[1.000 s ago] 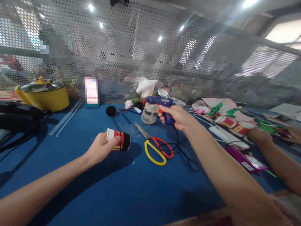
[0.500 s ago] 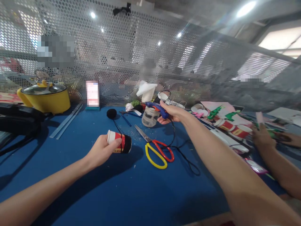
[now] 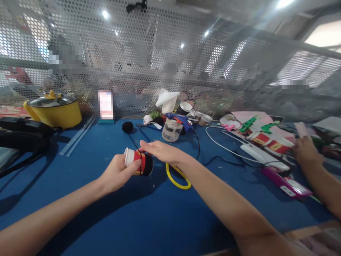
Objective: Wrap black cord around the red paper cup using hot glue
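Note:
My left hand (image 3: pixel 117 174) is closed round a red and white paper cup (image 3: pixel 129 155), tilted on its side with the white rim to the left. Black yarn (image 3: pixel 147 165) covers the cup's base end, and a strand crosses its red middle. From there the strand runs up to a black yarn ball (image 3: pixel 127 127) on the table. My right hand (image 3: pixel 162 151) reaches over the cup's upper side, its fingertips together at the strand. Under my right wrist lie scissors, only the yellow handle (image 3: pixel 178 181) showing. A blue glue gun (image 3: pixel 181 119) rests on a clear plastic jar (image 3: pixel 172 131).
Left on the blue table (image 3: pixel 128 220) are a yellow pot (image 3: pixel 57 112), a black bag (image 3: pixel 23 137) and clear strips (image 3: pixel 77 138). A phone (image 3: pixel 106 105) stands behind. To the right are cables, a white power strip (image 3: pixel 262 154), a purple device (image 3: pixel 285 183) and another person's hand (image 3: pixel 307 153).
My right hand has let go of the glue gun, leaving it on the jar, and has moved left to the yarn at the cup. My left hand still holds the cup.

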Demonstrator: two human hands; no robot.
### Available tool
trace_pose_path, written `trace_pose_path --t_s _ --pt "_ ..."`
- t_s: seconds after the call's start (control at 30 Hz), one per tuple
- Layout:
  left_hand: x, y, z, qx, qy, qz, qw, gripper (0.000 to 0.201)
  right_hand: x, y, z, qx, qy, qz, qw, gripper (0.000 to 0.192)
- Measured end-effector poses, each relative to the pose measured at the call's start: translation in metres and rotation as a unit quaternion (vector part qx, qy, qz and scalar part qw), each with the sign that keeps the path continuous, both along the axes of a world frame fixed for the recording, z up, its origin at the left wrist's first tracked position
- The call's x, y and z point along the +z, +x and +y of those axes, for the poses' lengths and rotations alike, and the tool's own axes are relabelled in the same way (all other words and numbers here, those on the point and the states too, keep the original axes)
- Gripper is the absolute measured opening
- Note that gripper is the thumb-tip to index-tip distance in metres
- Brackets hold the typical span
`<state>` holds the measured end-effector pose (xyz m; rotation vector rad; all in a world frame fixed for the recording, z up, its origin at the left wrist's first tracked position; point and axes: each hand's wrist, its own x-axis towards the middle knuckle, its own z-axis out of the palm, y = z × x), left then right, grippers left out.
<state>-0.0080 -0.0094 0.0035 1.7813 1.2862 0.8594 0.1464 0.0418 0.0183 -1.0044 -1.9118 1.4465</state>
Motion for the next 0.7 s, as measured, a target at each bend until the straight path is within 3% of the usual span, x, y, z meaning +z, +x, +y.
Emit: trace_pose_path --t_s 0.1,0.23,0.4,0.53,0.7 --pt "-0.001 0.001 0.0 -0.007 -0.008 0.013 1.0 0.025 -0.007 -0.007 0.001 0.04 -0.113 0.102 0.988 0.024" --pt "0.001 0.002 0.001 -0.005 -0.029 0.005 1.0 0.025 -0.012 -0.007 -0.001 -0.027 -0.144 0.188 0.971 0.015" --pt "0.003 0.003 0.003 0.016 -0.046 -0.008 0.999 0.025 -0.011 -0.006 -0.005 -0.041 -0.109 0.148 0.982 0.016" --pt "0.001 0.002 0.003 0.002 -0.045 -0.006 0.999 0.025 -0.009 -0.004 -0.007 -0.043 -0.053 0.082 0.994 0.024" --pt "-0.002 0.002 0.001 -0.002 -0.046 0.015 0.999 0.025 -0.011 -0.002 -0.007 -0.025 0.026 0.013 0.999 0.02"
